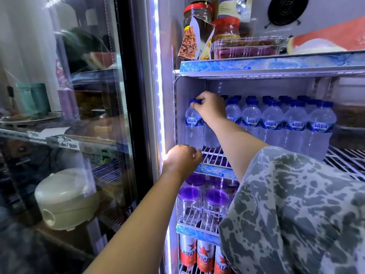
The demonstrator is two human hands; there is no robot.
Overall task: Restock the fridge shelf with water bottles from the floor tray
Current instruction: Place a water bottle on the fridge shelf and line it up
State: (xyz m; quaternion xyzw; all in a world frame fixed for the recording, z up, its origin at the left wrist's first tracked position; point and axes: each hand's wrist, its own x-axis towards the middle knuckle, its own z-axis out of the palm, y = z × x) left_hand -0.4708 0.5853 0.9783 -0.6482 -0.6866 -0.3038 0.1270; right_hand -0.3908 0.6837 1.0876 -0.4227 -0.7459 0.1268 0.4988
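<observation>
Item: Aqua water bottle (194, 125), far left of wire fridge shelf (212, 155), beside stocked row (280, 123). My right grip (208, 107) pinches its blue cap; left grip (182, 158) curled at shelf edge, contents untold. Advice: seat base flat, push back, label outward.

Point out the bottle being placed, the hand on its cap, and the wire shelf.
Water bottle (194, 123): head view, label.
Right hand (210, 106): head view, back of hand.
Wire shelf (214, 155): head view, bare wires.
</observation>
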